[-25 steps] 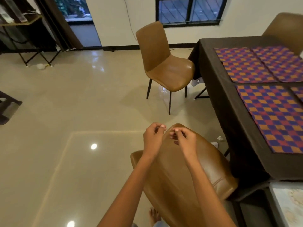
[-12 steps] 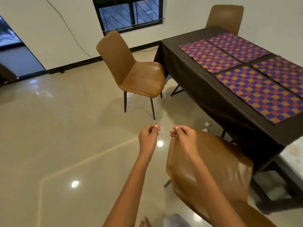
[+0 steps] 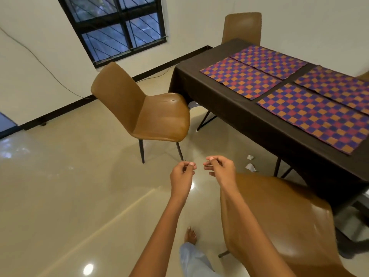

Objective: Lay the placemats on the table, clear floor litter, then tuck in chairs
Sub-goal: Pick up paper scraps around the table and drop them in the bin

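**Two raised hands above a chair, 4 placemats on the table, litter on the floor**

A head-worn camera looks down at a person's two bare arms held out over a glossy beige floor. The left hand and right hand hover close together but apart, fingers curled inward with thumb meeting fingertips; whether either pinches anything is too small to tell.

Below the right forearm sits a tan chair, pulled out from the near edge of the table, which wears a dark cloth. 4 checked placemats in purple, red and orange lie flat on it in 2 rows.

2 scraps of white litter lie on the floor beside the table's near edge. A second tan chair stands near the table's left corner, and a third at its far end. No writing is readable.
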